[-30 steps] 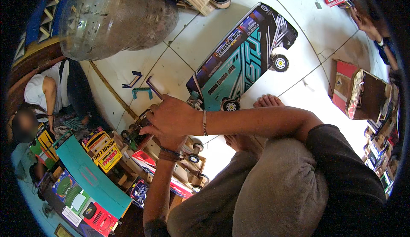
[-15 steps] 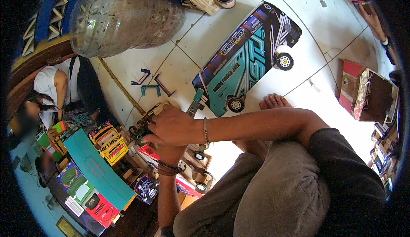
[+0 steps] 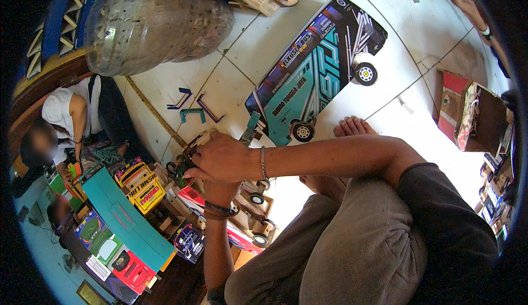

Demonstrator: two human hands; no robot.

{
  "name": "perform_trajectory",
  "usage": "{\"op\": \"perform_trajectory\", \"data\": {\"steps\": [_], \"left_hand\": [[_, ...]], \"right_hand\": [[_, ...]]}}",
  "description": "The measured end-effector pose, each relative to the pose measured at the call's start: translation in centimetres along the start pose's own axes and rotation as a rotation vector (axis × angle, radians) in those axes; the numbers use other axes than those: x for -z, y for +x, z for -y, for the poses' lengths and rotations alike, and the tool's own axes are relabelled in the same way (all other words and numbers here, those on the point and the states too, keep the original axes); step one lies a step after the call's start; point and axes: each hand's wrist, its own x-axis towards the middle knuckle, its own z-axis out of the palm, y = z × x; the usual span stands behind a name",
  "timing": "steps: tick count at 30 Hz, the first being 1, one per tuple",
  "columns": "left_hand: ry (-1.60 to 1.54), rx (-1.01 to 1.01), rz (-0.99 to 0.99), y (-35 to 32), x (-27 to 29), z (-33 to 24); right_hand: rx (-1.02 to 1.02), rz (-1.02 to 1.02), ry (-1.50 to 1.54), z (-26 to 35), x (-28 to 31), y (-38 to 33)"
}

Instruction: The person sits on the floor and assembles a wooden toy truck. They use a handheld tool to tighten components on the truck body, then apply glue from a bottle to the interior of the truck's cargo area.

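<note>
My right hand (image 3: 230, 156) lies over my left hand (image 3: 221, 190), fingers curled in. What they close on is hidden. My left hand's fingers are mostly covered by the right. Just beyond the fingertips are light wooden pieces (image 3: 204, 139) and small dark wheels. Under and beside my left wrist sits a wooden toy chassis with black-and-white wheels (image 3: 257, 198). A teal and black toy bus (image 3: 300, 93) lies on its side past my right forearm, its wheels showing. A small teal block (image 3: 253, 120) rests by its near left end.
Small purple and teal brackets (image 3: 192, 114) lie on the white tiles. A big clear plastic sack (image 3: 157, 27) stands far left. Toy trucks, one yellow (image 3: 144, 187), and a long teal panel (image 3: 125, 217) crowd the left. A red-sided box (image 3: 455, 110) is at right. Two co-workers work nearby.
My hands stay together in nearly the same place, with only slight finger movement. At the upper right, a co-worker's hand and the toy it holds have moved up a little.
</note>
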Motion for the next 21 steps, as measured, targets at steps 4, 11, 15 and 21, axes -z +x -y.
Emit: {"op": "perform_trajectory", "data": {"steps": [4, 11, 15, 21], "left_hand": [[-0.035, 0.014, 0.03, 0.7, 1.1, -0.4], [-0.116, -0.048, -0.012, 0.1, -3.0, 2.1], [-0.183, -0.116, -0.18, 1.4, -1.6, 2.5], [-0.537, 0.263, 0.151, 3.5, 5.0, 0.5]], "right_hand": [[0.027, -0.015, -0.033, -0.2, -0.2, 0.1], [-0.036, -0.076, -0.062, 0.4, -2.4, 1.2], [0.25, 0.075, 0.016, -2.7, 1.6, 0.8], [0.248, 0.146, -0.269, -11.1, 11.9, 0.1]]}}
